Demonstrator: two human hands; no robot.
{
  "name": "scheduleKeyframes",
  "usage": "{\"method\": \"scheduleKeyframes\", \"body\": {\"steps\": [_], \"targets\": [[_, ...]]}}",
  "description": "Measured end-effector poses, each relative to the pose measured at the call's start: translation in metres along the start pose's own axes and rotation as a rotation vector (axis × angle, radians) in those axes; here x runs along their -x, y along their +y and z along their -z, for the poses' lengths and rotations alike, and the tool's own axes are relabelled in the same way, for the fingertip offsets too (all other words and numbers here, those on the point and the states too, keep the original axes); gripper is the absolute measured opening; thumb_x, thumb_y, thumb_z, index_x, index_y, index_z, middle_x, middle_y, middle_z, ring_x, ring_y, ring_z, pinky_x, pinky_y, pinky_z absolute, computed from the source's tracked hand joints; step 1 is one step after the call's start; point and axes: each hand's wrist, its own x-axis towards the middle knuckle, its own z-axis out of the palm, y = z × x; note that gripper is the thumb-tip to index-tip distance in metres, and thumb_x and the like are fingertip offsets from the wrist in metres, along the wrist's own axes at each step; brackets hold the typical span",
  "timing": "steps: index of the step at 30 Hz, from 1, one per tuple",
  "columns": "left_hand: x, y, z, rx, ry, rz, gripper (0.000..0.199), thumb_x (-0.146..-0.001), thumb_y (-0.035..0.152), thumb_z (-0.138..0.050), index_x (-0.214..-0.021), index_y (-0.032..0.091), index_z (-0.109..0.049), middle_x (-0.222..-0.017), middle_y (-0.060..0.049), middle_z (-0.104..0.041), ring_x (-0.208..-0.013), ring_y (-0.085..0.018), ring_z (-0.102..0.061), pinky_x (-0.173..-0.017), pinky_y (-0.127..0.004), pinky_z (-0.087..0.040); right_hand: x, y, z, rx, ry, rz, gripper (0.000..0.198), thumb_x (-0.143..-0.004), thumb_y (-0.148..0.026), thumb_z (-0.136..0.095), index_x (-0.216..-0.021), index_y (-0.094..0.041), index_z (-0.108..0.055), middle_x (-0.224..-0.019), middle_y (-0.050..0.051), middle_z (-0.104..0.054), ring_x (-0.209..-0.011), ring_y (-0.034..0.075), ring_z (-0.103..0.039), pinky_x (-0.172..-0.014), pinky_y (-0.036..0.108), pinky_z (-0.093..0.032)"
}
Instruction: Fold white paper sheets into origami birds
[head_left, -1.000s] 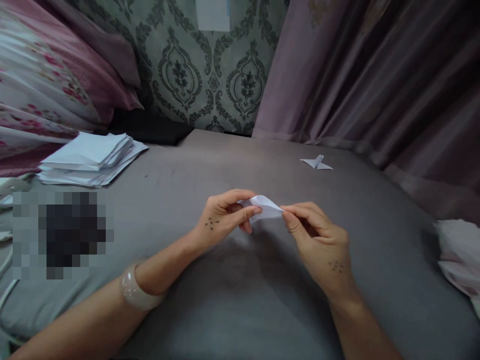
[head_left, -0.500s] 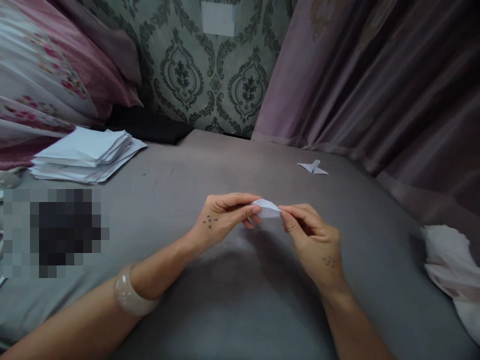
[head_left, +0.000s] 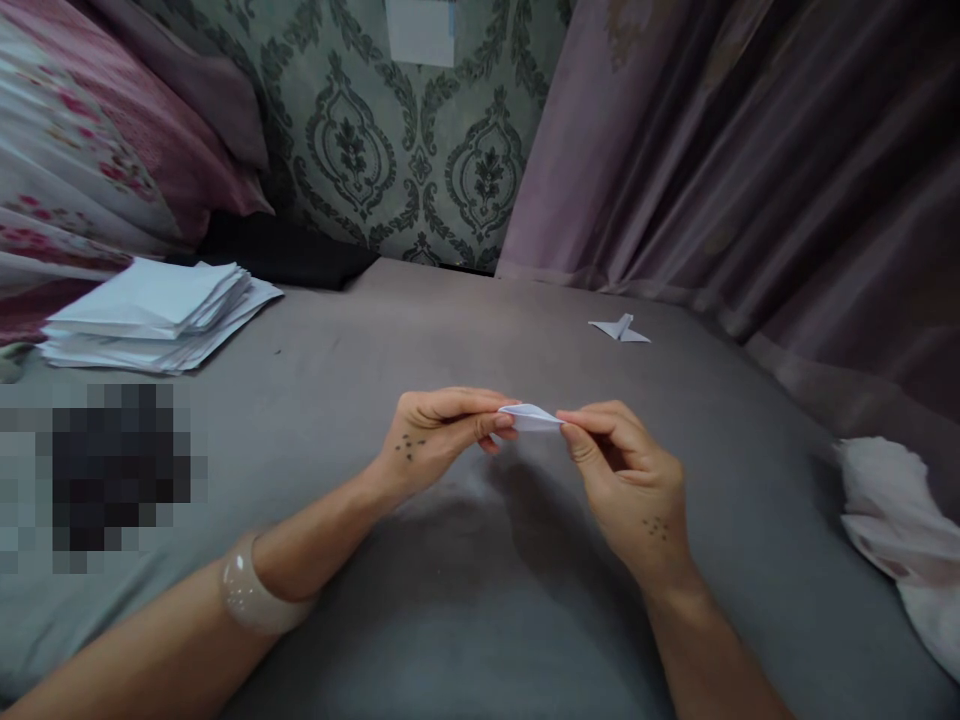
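A small folded piece of white paper point(head_left: 534, 417) is held in the air between my two hands, with a slim gap showing between its layers. My left hand point(head_left: 442, 430) pinches its left end between thumb and fingers. At the opposite end, the thumb and forefinger of my right hand point(head_left: 630, 480) grip the tip. Both hands are just above the grey sheet point(head_left: 450, 640), and their shadow falls below. The far side of the paper and some fingertips are hidden.
A stack of white paper point(head_left: 150, 300) lies at the left. A folded paper shape with pointed wings point(head_left: 621, 328) rests at the back right. Crumpled white cloth point(head_left: 892, 510) is at the right edge, black cloth point(head_left: 292, 250) by the patterned wall. Curtains point(head_left: 637, 150) hang on the right.
The folded paper looks flatter and narrower, its layers pressed closer together. My left hand has shifted slightly left. The whole view has moved a little.
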Motion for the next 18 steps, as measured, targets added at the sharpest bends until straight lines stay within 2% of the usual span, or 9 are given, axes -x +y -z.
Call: {"method": "scheduleKeyframes", "body": {"steps": [5,9,11,13,18], "targets": [[-0.0004,0.0012,-0.0011,-0.062,0.011,-0.035,0.009,-0.081,0.016,-0.071,-0.088,0.017,-0.076,-0.088,-0.005,-0.075,-0.071,-0.014,-0.07,-0.064,-0.024,-0.063,0.0007,-0.0033,-0.0007,0.135,0.014,0.158,0.013,-0.088,-0.015,-0.057,-0.093,-0.024,-0.065,-0.09,0.003,-0.059,-0.083,0.016,-0.058,-0.076,0.032,-0.05],[0.002,-0.0014,-0.0021,-0.107,-0.043,-0.068,0.009,-0.082,0.015,-0.07,-0.089,0.016,-0.075,-0.091,-0.006,-0.074,-0.075,-0.013,-0.069,-0.068,-0.024,-0.061,0.0008,-0.0039,0.0002,0.246,-0.038,0.281,0.03,-0.084,-0.019,-0.065,-0.114,-0.023,-0.062,-0.105,0.007,-0.061,-0.098,0.021,-0.057,-0.089,0.041,-0.046],[0.0038,-0.003,-0.0027,-0.137,-0.087,-0.079,0.009,-0.081,0.015,-0.07,-0.09,0.015,-0.074,-0.092,-0.007,-0.073,-0.081,-0.015,-0.068,-0.072,-0.024,-0.06,0.0013,-0.0031,0.0001,0.246,-0.095,0.286,0.034,-0.083,-0.021,-0.068,-0.116,-0.023,-0.062,-0.103,0.007,-0.063,-0.096,0.021,-0.057,-0.087,0.041,-0.046],[0.0049,-0.004,-0.0032,-0.15,-0.113,-0.092,0.01,-0.081,0.014,-0.071,-0.09,0.015,-0.073,-0.092,-0.007,-0.072,-0.082,-0.015,-0.068,-0.073,-0.024,-0.059,0.0017,-0.0025,-0.0003,0.205,-0.145,0.262,0.025,-0.084,-0.021,-0.068,-0.109,-0.024,-0.066,-0.096,0.004,-0.065,-0.089,0.019,-0.058,-0.083,0.038,-0.047],[0.0046,-0.0027,-0.0047,-0.147,-0.136,-0.122,0.008,-0.081,0.013,-0.07,-0.088,0.014,-0.073,-0.087,-0.004,-0.064,-0.061,-0.007,-0.061,-0.056,-0.019,-0.057,0.0016,-0.0039,-0.0016,0.095,-0.174,0.169,0.016,-0.085,-0.018,-0.067,-0.098,-0.025,-0.07,-0.085,0.001,-0.066,-0.082,0.015,-0.059,-0.075,0.032,-0.048]]}}
